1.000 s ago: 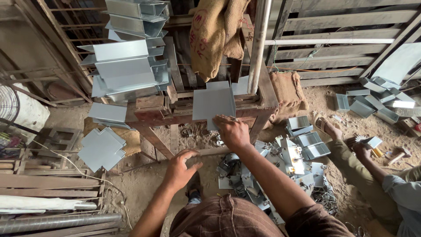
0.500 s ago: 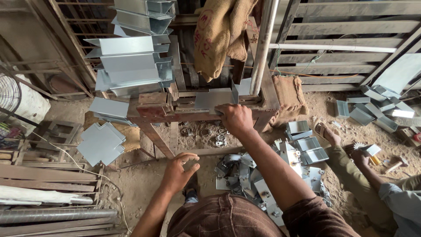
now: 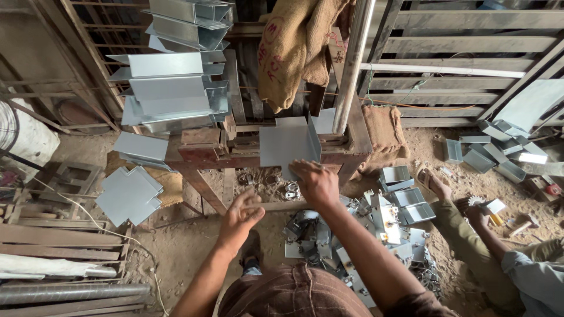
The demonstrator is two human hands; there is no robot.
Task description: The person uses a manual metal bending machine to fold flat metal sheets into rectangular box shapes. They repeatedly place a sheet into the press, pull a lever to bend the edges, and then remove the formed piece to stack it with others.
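The right hand [image 3: 317,183] is pressing, fingers spread, its grip released, on the lower edge of the bent metal sheet [image 3: 285,144] lying on the rusty surface [image 3: 200,154]. The left hand [image 3: 239,216] is hovering below, loosely curled, grasping nothing.

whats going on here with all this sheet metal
A person stands at a rusty metal workbench, right hand on a flat grey sheet-metal piece lying on it. The left hand hangs below, seemingly empty. Folded grey metal boxes are stacked at the left. Another person's foot rests near small metal trays.
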